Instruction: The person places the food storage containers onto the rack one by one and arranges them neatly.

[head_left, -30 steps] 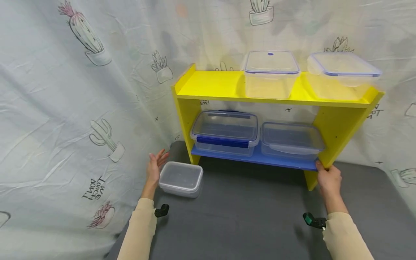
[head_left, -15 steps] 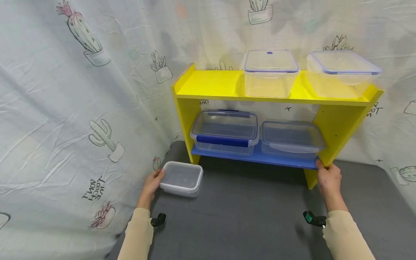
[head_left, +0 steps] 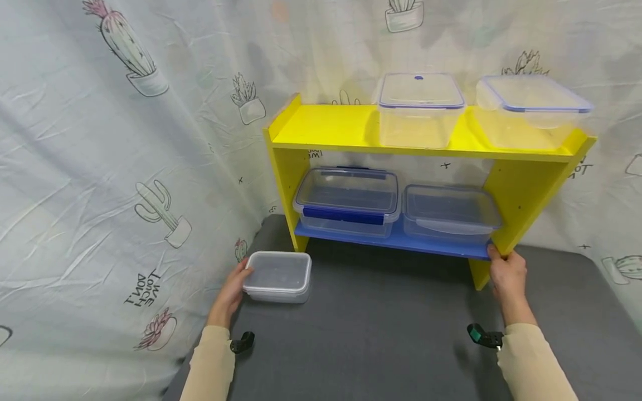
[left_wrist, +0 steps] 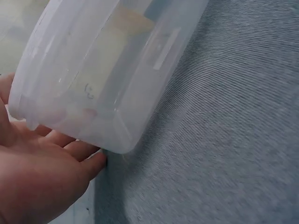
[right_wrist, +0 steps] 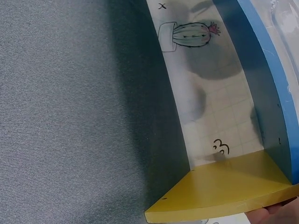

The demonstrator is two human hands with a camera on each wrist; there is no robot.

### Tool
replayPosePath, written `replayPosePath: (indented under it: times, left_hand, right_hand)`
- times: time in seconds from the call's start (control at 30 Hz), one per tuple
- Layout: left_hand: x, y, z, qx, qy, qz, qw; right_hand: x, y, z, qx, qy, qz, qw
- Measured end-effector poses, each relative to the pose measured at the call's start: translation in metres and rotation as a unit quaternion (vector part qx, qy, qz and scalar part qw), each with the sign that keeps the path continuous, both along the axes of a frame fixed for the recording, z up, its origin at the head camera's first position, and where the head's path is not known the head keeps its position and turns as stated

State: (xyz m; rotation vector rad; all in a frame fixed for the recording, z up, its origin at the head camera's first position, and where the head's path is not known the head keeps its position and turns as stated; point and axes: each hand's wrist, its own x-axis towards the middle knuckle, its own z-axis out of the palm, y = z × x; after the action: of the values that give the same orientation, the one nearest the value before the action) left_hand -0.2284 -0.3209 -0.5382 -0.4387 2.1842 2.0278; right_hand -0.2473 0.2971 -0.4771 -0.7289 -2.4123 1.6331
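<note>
A small clear plastic food container (head_left: 278, 273) with a whitish lid sits on the grey surface, left of the shelf. My left hand (head_left: 232, 288) grips its left end, thumb on the lid's edge. In the left wrist view, the other fingers (left_wrist: 79, 148) reach along the container's side, partly hidden behind it. On the far side, my right hand (head_left: 508, 281) holds the lower right of the yellow shelf (head_left: 326, 125), where the blue board (head_left: 346, 239) meets the side panel. Only a bit of that hand shows in the right wrist view.
Two tall clear containers, one central (head_left: 416, 125) and one right (head_left: 531, 125), stand on the yellow top. Below, the blue board bears a blue-clipped container (head_left: 348, 195) and a plainer one (head_left: 448, 214). A cactus-print curtain (head_left: 165, 139) hangs behind and at left.
My left hand has come down from beside the container, with fingers raised, to grip its left end. The container has shifted slightly left and turned a little. The right hand stays on the shelf.
</note>
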Motion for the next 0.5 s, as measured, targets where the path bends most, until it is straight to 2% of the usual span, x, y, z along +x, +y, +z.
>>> replayPosePath:
  times: [0.2, 0.33, 0.43, 0.5]
  left_hand:
    - [0.009, 0.001, -0.003, 0.02, 0.009, -0.025, 0.9994]
    - [0.014, 0.005, -0.004, -0.027, 0.008, -0.037, 0.9989]
    - [0.016, 0.008, -0.005, -0.078, 0.008, -0.028, 0.9965]
    - [0.018, 0.01, -0.005, -0.093, 0.006, -0.019, 0.9955]
  right_hand:
    - [0.0, -0.001, -0.001, 0.002, 0.002, -0.006, 1.0]
    - [0.0, -0.002, 0.0, 0.007, 0.005, -0.009, 1.0]
    - [0.001, -0.002, 0.001, 0.002, 0.003, -0.007, 1.0]
    - [0.001, -0.002, 0.001, -0.004, 0.001, -0.006, 1.0]
